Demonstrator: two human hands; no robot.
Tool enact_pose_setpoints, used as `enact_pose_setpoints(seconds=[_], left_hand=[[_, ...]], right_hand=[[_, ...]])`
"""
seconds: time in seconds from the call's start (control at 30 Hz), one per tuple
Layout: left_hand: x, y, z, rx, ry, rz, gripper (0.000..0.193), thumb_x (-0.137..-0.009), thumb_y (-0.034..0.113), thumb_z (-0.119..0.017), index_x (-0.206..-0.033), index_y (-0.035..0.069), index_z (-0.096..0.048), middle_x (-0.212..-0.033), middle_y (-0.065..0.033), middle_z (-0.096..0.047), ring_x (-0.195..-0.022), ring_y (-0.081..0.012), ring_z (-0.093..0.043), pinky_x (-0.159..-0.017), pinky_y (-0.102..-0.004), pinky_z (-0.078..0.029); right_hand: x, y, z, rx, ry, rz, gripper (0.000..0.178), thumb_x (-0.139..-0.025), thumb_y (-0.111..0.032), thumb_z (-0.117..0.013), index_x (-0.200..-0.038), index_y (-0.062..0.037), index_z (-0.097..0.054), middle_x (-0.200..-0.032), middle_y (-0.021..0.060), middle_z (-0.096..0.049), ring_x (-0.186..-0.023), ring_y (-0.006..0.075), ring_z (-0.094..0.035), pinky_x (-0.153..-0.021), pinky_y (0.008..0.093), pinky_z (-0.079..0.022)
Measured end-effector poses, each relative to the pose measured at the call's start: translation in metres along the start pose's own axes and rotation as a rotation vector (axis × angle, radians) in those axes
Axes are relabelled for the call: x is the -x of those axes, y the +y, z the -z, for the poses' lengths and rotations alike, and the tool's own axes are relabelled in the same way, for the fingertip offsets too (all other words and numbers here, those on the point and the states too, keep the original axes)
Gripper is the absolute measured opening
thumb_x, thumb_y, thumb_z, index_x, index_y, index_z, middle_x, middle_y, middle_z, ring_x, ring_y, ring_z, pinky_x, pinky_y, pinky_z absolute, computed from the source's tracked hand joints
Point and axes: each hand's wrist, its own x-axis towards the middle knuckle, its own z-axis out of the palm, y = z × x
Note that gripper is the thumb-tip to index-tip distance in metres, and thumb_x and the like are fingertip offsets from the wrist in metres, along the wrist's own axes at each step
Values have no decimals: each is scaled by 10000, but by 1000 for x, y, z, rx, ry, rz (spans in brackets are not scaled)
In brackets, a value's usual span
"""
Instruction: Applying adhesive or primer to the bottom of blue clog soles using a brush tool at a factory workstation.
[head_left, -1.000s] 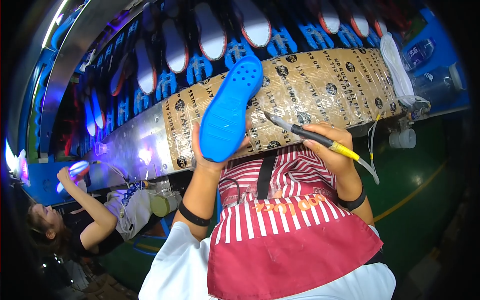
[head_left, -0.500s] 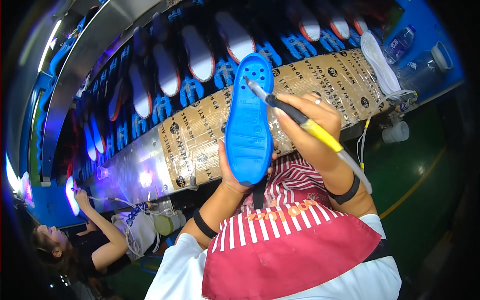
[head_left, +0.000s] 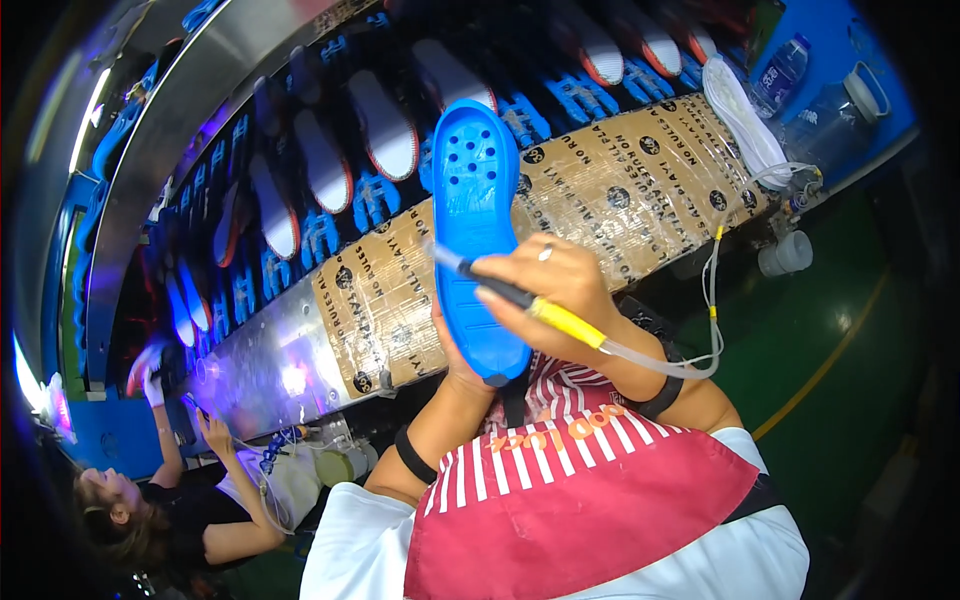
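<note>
A bright blue shoe sole [head_left: 476, 225] stands lengthwise in front of me, its hollow inner side facing up, with several round dark holes toward the far end and ribs nearer me. My left hand [head_left: 457, 362] grips its near end from below and the left; most of those fingers are hidden behind it. In my right hand [head_left: 560, 285] is a brush with a black and yellow handle [head_left: 567, 322], a clear tube trailing from its rear. The blurred brush tip lies over the sole's left edge, about midway along; whether it touches cannot be seen.
Beyond a cardboard-covered ledge [head_left: 640, 185], rows of white-bottomed, red-edged shoe parts [head_left: 322, 165] and blue soles [head_left: 375, 200] fill a dark conveyor. A white sole [head_left: 742, 120], a bottle [head_left: 780, 75] and a jug [head_left: 835, 120] stand right. A co-worker [head_left: 215, 490] works at left.
My right hand has moved the brush left and nearer me, from the holed far end to the sole's left edge. The sole has shifted slightly left. The co-worker's arms have moved.
</note>
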Motion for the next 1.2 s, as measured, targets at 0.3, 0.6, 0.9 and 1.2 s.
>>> enact_pose_setpoints(seconds=[0.3, 0.6, 0.9, 1.2], left_hand=[[-8, -3, 16, -54, 54, -21, 755, -836, 666, -324, -1375, 138, -344, -1346, -120, -438, -1206, -286, -457, -1028, -450, -358], [-14, 10, 11, -184, 121, -137, 847, -754, 726, -423, -1364, 142, -351, -1303, -177, -460, -1172, -342, -469, -985, -495, -381], [-18, 32, -25, -27, -146, -42, 937, -710, 717, -492, -1383, 97, -290, -1286, -278, -421, -1041, -433, -515, -901, -536, -440], [-26, 52, -26, -20, -344, 28, 923, -723, 687, -495, -1377, 70, -288, -1216, -274, -466, -1019, -437, -537, -813, -529, -503]], right_hand=[[13, -4, -2, 162, -205, 38, 291, -610, -68, -713, -892, -34, -645, -706, 74, -601, -637, 240, -578, -547, 323, -472], [29, -2, -11, 51, -117, -45, 237, -668, -78, -699, -895, -42, -642, -713, 81, -592, -617, 242, -570, -594, 341, -469], [26, -1, 5, -139, -199, -242, 241, -704, -128, -714, -934, -64, -674, -723, 95, -622, -675, 263, -610, -651, 345, -475], [29, -2, 19, -426, -323, -289, 277, -707, -96, -733, -975, -54, -675, -735, 100, -637, -651, 235, -608, -598, 311, -466]])
